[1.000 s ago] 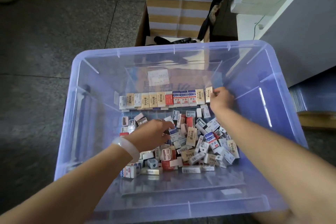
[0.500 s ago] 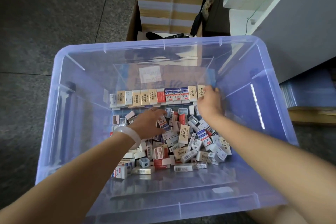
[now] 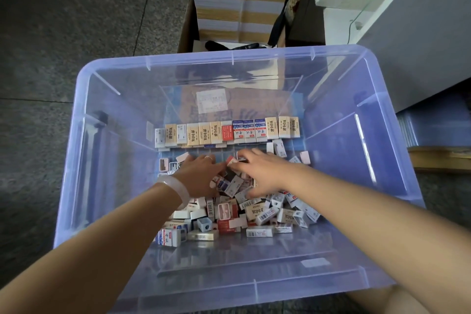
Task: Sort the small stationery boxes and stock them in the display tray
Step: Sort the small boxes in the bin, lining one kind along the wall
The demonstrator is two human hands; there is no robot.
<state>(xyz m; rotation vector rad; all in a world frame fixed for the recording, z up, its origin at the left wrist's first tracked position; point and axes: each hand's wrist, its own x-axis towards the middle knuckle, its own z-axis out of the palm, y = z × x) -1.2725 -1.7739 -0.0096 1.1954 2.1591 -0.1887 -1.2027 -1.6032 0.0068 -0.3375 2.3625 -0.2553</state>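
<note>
A translucent blue plastic bin (image 3: 331, 64) holds the small stationery boxes. A row of upright boxes (image 3: 226, 131), beige, red and blue-white, stands along the far side of the bin floor. A loose pile of boxes and sharpeners (image 3: 244, 214) covers the middle. My left hand (image 3: 200, 176), with a white bracelet, lies palm down on the pile, fingers pointing right. My right hand (image 3: 263, 173) is spread over the pile beside it. A small red-and-white box (image 3: 231, 160) sits tilted between the fingertips of both hands; neither hand plainly closes round it.
The bin stands on a grey stone floor (image 3: 76, 20). Striped cardboard cartons (image 3: 229, 2) and a black strap (image 3: 288, 7) stand behind it. A grey cabinet (image 3: 418, 53) is at the right. The near part of the bin floor (image 3: 242, 262) carries no boxes.
My right hand has left the right end of the upright row and come back to the pile, meeting my left hand. The row now ends in one more beige box.
</note>
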